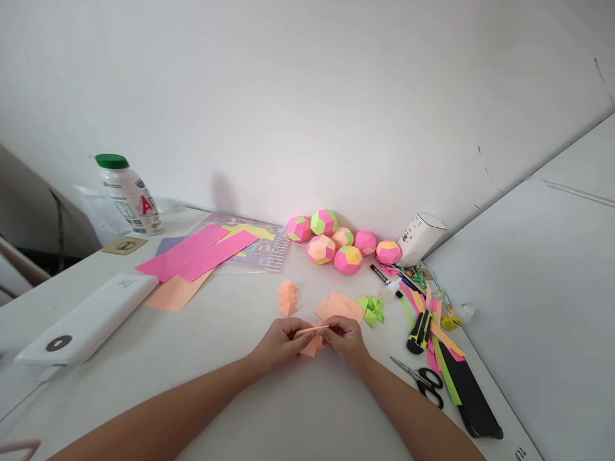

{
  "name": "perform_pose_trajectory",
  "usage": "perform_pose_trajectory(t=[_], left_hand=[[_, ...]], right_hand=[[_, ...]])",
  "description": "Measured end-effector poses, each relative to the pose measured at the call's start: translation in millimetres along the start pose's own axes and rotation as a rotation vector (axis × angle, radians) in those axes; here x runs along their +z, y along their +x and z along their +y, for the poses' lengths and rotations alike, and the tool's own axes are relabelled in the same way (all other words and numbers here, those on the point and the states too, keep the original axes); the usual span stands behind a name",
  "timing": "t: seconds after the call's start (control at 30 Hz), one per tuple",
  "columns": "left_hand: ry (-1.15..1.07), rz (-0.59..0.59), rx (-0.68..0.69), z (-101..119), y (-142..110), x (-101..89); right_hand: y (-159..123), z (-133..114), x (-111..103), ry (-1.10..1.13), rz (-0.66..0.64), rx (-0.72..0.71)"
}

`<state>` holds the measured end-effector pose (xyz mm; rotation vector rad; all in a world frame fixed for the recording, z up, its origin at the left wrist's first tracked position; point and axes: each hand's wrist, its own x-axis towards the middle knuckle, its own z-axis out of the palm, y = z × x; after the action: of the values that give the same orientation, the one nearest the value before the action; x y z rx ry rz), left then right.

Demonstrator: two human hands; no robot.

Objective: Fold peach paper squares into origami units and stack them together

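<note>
Both hands meet at the middle of the white table. My left hand and my right hand pinch opposite ends of a small folded piece of peach paper, seen nearly edge-on. Below and behind the fingers lie more peach pieces, partly hidden. A pile of flat peach paper pieces spreads just beyond my right hand. Beyond my left hand stands a short row of folded peach pieces. Several folded green paper pieces lie to the right of the pile.
Faceted paper balls cluster by the wall. Scissors, a box cutter, paper strips and a black case lie right. Pink sheets, a white power bank and a bottle are left.
</note>
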<state>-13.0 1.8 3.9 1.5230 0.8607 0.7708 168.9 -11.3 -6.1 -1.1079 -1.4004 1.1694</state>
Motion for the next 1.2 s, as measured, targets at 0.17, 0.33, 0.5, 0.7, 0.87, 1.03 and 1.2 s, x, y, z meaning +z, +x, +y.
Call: perform_pose_trajectory(t=[0.17,0.33,0.5,0.7,0.87,1.03,1.2], left_hand=[[0.019,0.019,0.01,-2.2,0.0,0.2],[0.019,0.011,-0.002,-1.8,-0.2,-0.3],[-0.005,-0.008,-0.014,-1.2,0.6,-0.4],[-0.098,-0.037,-0.074,1.3,2.4,-1.8],[-0.154,-0.053,-0.106,-0.6,3.9,-3.3],[-0.164,-0.042,-0.102,-5.3,5.6,-4.6],[-0.176,-0.063,-0.124,-3.6,5.6,-4.6]], right_hand=[[0.4,-1.4,-0.1,-0.019,-0.011,-0.03],[0.8,0.9,-0.6,-0.009,-0.012,-0.01],[1.1,1.5,-1.9,0.012,-0.02,-0.009],[1.1,-1.8,-2.6,-0.026,-0.044,-0.032],[0.1,-5.3,-2.4,-0.045,-0.059,-0.017],[-2.6,-8.2,-2.5,-0.061,-0.073,-0.002],[-3.0,-7.9,-0.9,0.024,-0.076,-0.014]])
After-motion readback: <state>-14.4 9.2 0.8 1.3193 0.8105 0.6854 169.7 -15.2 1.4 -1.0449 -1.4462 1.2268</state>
